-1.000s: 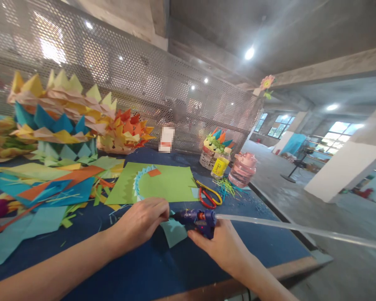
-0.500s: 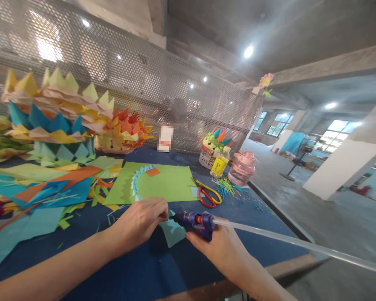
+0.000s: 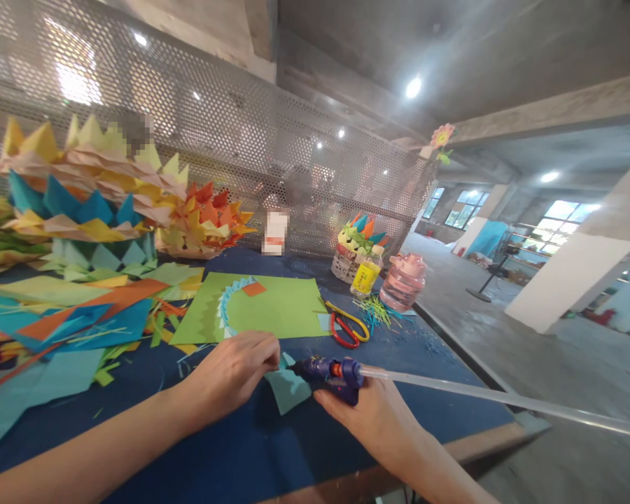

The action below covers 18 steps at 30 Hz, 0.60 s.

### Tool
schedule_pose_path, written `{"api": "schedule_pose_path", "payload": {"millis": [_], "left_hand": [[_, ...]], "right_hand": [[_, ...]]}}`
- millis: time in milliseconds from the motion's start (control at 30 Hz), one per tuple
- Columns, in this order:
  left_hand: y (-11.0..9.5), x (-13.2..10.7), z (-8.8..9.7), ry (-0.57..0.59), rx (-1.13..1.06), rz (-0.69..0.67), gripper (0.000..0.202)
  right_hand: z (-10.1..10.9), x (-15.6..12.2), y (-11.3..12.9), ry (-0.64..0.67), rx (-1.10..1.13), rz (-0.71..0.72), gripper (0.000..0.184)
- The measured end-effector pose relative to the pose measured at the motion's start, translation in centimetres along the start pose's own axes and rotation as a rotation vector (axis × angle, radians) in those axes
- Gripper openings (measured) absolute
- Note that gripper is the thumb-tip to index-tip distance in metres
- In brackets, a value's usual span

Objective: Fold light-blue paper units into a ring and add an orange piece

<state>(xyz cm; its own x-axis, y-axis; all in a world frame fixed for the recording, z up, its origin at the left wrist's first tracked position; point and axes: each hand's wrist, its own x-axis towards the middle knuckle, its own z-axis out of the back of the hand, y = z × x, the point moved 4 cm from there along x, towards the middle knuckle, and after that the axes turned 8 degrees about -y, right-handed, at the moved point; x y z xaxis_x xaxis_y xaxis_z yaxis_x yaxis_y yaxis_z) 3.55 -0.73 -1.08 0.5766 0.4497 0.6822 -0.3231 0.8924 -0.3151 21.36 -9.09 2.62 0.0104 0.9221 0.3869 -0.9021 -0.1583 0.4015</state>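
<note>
My right hand [image 3: 370, 413] is wrapped round a purple glue gun [image 3: 323, 371], whose nozzle points left. A long clear glue stick [image 3: 477, 397] runs out of its back. My left hand [image 3: 241, 364] is pinched at the top of a light blue piece of paper [image 3: 290, 392], close to the nozzle tip; the fingertips are partly hidden. Behind my left hand, a curved strip of folded light blue paper [image 3: 225, 308] lies on a green sheet [image 3: 288, 301], an orange piece of paper [image 3: 254, 288] at its far end.
Scissors [image 3: 349, 329] with red and yellow handles lie right of the green sheet. Behind them stand a yellow-labelled bottle [image 3: 366, 278], a pink water jug [image 3: 404, 280] and a small basket [image 3: 345, 264]. Loose coloured paper [image 3: 105, 315] and folded-paper crowns [image 3: 99, 210] fill the left side.
The view has shifted very slightly. Both hands, the glue gun and the light blue paper hold nearly the same places.
</note>
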Motion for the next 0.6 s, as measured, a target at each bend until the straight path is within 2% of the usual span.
{"api": "schedule_pose_path", "payload": {"millis": [233, 367, 433, 533, 600], "left_hand": [[-0.1, 0.0, 0.1, 0.002, 0.014, 0.009, 0.019], [-0.2, 0.1, 0.4, -0.037, 0.022, 0.024, 0.018], [-0.1, 0.2, 0.5, -0.043, 0.015, 0.046, 0.018], [0.1, 0.3, 0.5, -0.031, 0.012, 0.104, 0.016], [0.2, 0.3, 0.4, -0.022, 0.01, 0.13, 0.016]], "right_hand": [[0.1, -0.2, -0.3, -0.002, -0.016, -0.04, 0.01], [0.6, -0.5, -1.0, 0.014, 0.124, -0.095, 0.012], [1.2, -0.6, -2.4, 0.024, 0.227, -0.213, 0.019], [2.6, -0.8, -5.6, 0.068, 0.374, -0.487, 0.034], [4.4, -0.7, -7.8, -0.002, 0.416, -0.59, 0.038]]}}
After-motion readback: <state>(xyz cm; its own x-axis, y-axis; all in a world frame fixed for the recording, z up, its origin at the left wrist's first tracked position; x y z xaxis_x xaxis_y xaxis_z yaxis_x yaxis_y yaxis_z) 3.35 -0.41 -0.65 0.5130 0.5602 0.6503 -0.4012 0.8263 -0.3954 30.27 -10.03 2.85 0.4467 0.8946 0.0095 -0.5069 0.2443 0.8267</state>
